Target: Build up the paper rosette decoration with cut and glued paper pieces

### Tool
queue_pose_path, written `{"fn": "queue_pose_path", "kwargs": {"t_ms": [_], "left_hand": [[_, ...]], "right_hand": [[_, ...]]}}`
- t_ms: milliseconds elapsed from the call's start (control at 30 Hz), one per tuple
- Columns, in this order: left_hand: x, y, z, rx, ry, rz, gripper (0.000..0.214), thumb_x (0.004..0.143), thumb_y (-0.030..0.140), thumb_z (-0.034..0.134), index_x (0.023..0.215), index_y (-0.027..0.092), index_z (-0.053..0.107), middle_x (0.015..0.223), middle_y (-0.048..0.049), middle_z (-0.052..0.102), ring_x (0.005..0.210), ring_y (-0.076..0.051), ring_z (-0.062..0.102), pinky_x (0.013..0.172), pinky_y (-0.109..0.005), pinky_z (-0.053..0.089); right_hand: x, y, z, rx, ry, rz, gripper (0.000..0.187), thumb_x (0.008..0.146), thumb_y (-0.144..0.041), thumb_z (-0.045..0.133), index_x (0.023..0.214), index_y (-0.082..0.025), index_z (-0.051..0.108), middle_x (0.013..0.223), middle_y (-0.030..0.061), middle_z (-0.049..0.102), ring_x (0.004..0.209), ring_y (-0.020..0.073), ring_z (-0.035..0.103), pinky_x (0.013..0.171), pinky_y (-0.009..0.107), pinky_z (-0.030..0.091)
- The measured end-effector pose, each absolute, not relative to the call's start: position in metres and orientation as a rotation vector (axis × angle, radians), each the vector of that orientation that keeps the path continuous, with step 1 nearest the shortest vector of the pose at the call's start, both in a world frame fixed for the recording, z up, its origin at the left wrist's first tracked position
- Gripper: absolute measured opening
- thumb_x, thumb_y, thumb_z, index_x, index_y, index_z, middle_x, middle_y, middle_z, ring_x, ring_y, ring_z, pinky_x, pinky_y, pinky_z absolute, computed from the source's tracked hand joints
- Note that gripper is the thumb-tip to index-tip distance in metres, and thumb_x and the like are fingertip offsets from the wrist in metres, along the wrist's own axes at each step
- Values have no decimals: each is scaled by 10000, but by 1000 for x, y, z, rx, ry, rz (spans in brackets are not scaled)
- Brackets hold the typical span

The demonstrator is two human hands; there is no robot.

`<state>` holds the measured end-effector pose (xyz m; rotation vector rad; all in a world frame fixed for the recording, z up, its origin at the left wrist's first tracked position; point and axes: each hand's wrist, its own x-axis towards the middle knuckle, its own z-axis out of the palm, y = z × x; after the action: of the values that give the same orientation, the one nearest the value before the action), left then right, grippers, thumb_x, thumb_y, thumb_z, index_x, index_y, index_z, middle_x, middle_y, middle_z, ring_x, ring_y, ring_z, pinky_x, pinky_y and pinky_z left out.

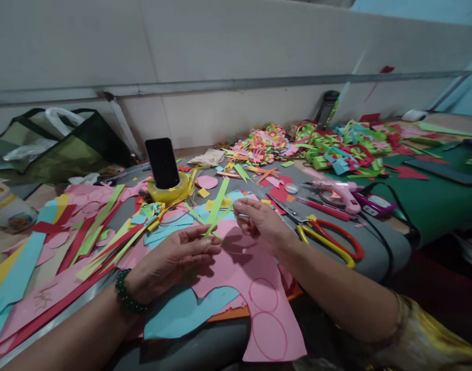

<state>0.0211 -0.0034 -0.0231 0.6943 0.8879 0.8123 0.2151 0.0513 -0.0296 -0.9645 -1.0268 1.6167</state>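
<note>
My left hand [176, 257], with a dark green bead bracelet [128, 294] at the wrist, pinches one end of a thin light-green strip [221, 219] between thumb and fingers. The fingertips of my right hand [261, 224] are closed on the strip's other end, so it slants up between both hands. Below them lies a large pink sheet [239, 263] with red circles drawn on its lower part. A blue cut sheet [189, 312] lies partly under it. Just behind my fingers is a wider green strip [219, 200].
Scissors [324, 234] with red and yellow handles, a pink glue gun [342, 193] and a purple device [375, 204] lie to the right. A phone [162, 164] stands in a yellow tape roll [168, 193]. Colourful finished pieces [265, 144] are heaped behind; a bag [66, 141] stands left.
</note>
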Motion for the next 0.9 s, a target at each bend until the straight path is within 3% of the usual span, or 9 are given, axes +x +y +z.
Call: {"fn": "queue_pose_path", "kwargs": {"t_ms": [133,233,367,500,633,767,900], "left_hand": [[20,-2,-29,766,853,809,195,759,303,720,798,118,670,642,-12,611,500,-85,567,487,-199,495],[15,3,-30,782,1000,937,209,695,289,775,760,118,674,646,5,610,472,-43,523,455,-144,429],[4,11,-30,973,1134,880,247,701,339,764,743,121,656,553,9,575,433,-55,487,418,-155,379],[0,15,-30,957,1153,894,248,695,338,769,727,134,631,600,-5,610,484,-74,547,455,-163,424],[6,15,-24,729,1087,1140,199,643,205,800,731,138,635,615,30,611,546,-75,607,499,-144,481],[8,13,-19,562,1003,1300,158,659,65,734,763,146,647,681,19,680,572,-73,646,529,-125,519],[7,10,-20,536,874,1353,127,677,37,679,717,148,633,793,-1,725,580,-67,648,586,-135,549]], "right_hand": [[215,51,-28,-952,-1000,1642,298,628,-353,782,732,-167,574,649,-61,548,420,9,342,389,180,197],[216,50,-27,-870,-1015,1692,254,661,-327,762,716,-164,576,681,-42,590,436,13,359,388,176,215],[218,50,-27,-771,-1064,1712,206,717,-327,721,731,-170,587,753,-7,656,469,33,408,404,182,290],[220,53,-29,-808,-1033,1663,216,715,-346,731,756,-182,597,785,0,690,449,30,436,397,171,318],[219,54,-31,-881,-995,1638,231,696,-362,752,763,-182,623,771,1,695,451,28,483,390,151,335],[215,52,-33,-915,-997,1706,236,680,-355,768,777,-182,642,815,8,705,474,32,525,397,134,371],[211,50,-33,-927,-1020,1765,206,699,-327,752,774,-172,639,883,25,712,466,31,526,368,135,359]]}}
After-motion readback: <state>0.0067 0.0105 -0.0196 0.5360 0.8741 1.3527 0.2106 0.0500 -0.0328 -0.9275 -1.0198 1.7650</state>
